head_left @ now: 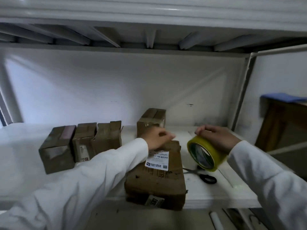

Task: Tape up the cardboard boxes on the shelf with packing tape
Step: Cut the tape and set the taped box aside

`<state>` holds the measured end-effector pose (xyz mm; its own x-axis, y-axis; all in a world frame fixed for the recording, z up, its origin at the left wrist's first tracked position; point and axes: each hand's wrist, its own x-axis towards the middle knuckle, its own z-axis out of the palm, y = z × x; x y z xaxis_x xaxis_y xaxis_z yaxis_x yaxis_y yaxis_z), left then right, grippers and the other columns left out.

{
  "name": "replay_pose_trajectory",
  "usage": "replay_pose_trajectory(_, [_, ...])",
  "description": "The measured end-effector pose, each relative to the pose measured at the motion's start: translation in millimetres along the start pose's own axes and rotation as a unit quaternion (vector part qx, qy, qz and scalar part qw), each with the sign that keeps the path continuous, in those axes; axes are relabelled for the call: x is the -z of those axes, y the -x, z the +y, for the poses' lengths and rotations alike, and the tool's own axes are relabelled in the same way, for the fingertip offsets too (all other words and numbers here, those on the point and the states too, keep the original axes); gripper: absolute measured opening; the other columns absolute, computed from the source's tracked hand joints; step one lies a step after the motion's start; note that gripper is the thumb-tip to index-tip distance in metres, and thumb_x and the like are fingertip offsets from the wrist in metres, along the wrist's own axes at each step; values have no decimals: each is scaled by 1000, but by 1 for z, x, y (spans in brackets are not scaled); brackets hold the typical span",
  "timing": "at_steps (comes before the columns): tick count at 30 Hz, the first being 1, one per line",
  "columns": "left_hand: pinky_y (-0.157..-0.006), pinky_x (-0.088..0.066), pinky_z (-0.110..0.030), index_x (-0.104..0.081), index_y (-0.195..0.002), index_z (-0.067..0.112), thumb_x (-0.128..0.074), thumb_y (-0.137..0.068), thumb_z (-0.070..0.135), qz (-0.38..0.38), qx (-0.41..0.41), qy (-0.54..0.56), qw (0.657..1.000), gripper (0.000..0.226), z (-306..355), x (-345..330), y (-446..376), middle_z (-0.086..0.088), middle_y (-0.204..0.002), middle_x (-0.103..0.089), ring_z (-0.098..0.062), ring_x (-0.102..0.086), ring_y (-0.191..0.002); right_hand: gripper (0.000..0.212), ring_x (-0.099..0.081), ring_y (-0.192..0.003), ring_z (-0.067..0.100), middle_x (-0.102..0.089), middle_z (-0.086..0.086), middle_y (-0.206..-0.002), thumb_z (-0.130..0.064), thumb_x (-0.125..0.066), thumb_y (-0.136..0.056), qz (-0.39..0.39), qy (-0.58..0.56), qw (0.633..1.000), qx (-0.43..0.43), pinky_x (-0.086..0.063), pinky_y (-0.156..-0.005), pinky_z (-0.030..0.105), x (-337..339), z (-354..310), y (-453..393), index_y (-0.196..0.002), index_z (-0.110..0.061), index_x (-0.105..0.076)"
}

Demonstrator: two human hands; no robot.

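Box: front cardboard box (156, 176) on white shelf (216, 193), long axis running front to back, near end overhanging the edge.
Left hand (157, 138): rests at its far end; blurred, finger state unclear.
Right hand (216, 138): fingers curled over yellow tape roll (206, 155), held on edge, core facing left.
Scissors (204, 175): flat beside box.

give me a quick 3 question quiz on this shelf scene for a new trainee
1. True or false: the scissors lie on the shelf under the tape roll.
2. Which hand grips the tape roll? A) left hand B) right hand
3. Fill in: the white shipping label is on top of the ____ box, the one nearest the camera.

Key: 1 true; 2 B; 3 large
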<state>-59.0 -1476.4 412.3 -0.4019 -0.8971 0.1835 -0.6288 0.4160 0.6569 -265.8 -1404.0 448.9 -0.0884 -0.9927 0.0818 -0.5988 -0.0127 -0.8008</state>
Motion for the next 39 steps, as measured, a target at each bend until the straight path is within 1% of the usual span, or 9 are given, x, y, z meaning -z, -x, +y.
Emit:
replay_pose_trajectory(5, [-86, -50, -28, -70, -97, 19, -66, -82, 49, -43, 5, 167, 985, 34, 37, -16, 4, 2, -96, -70, -12, -64, -91, 21, -54, -93, 21, -57, 1, -107, -31, -39, -100, -37, 78, 994, 59, -43, -80, 30, -12, -13, -13, -89, -33, -57])
replay_pose_trajectory(13, [-73, -45, -28, -66, -80, 14, -65, -88, 27, 29, 0, 114, 993, 15, 51, -4, 1, 0, -80, -62, -17, -58, -76, 18, -51, -100, 21, -54, 1, -114, -32, -44, -98, -23, 47, 996, 66, -39, -80, 28, -19, -13, -13, -110, -24, -56])
replay_pose_trajectory(17, [-69, -44, -26, -67, -84, 14, -62, -89, 28, 141, -10, 85, 986, 16, 47, 7, 0, 4, -75, -60, -13, -55, -70, 60, -50, -106, 20, -45, -3, -122, -44, -64, -80, -49, -55, 997, 14, -42, -90, 33, -21, -14, -8, -132, -27, -39])
replay_pose_trajectory(20, [-69, -46, -25, -63, -78, 21, -60, -89, 29, 173, -8, 57, 983, 14, 44, 15, 1, 9, -76, -61, -14, -58, -76, 37, -64, -84, 16, -66, 7, -102, -45, -64, -79, -89, -100, 991, 24, -53, -80, 29, -22, -21, -4, -104, -19, -57])
replay_pose_trajectory(26, [-82, -49, -35, -52, -71, 24, -56, -90, 23, 247, 24, 153, 956, 19, 33, 29, 6, 3, -77, -60, -22, -59, -81, 51, -63, -73, 20, -68, 2, -73, -64, -51, -80, -132, 160, 977, -40, -50, -71, 29, -15, -52, -12, -82, -15, -65])
replay_pose_trajectory(31, [-68, -43, -27, -50, -73, 14, -51, -93, 17, 272, 96, 240, 927, 20, 10, 50, 25, -1, -66, -56, -19, -58, -70, 61, -55, -45, 11, -58, 0, -50, -63, -44, -65, -241, -61, 968, -19, -49, -52, 22, -19, -43, -5, -84, -7, -59])
replay_pose_trajectory(33, [-69, -42, -23, -48, -67, 12, -50, -91, 12, 281, 146, 253, 914, 25, -17, 56, 36, -1, -62, -53, -19, -59, -66, 62, -53, -47, 13, -56, 2, -54, -62, -45, -64, -261, -61, 962, -40, -48, -53, 23, -19, -39, -1, -85, -6, -60])
replay_pose_trajectory(37, [-66, -42, -14, -49, -65, 9, -51, -93, 8, 251, 237, 257, 903, 27, -69, 59, 69, -1, -65, -53, -32, -63, -80, 85, -61, -79, 21, -70, 18, -95, -69, -50, -59, -261, 190, 943, -84, -52, -77, 30, -28, -33, -3, -105, 1, -67])
replay_pose_trajectory(39, [-52, -40, -16, -52, -67, 8, -56, -93, 12, 237, 277, 282, 887, 26, -89, 45, 91, -2, -60, -56, -20, -60, -62, 76, -62, -84, 23, -70, 19, -104, -68, -53, -68, -240, 218, 942, -85, -51, -85, 33, -34, -33, -3, -103, -2, -69])
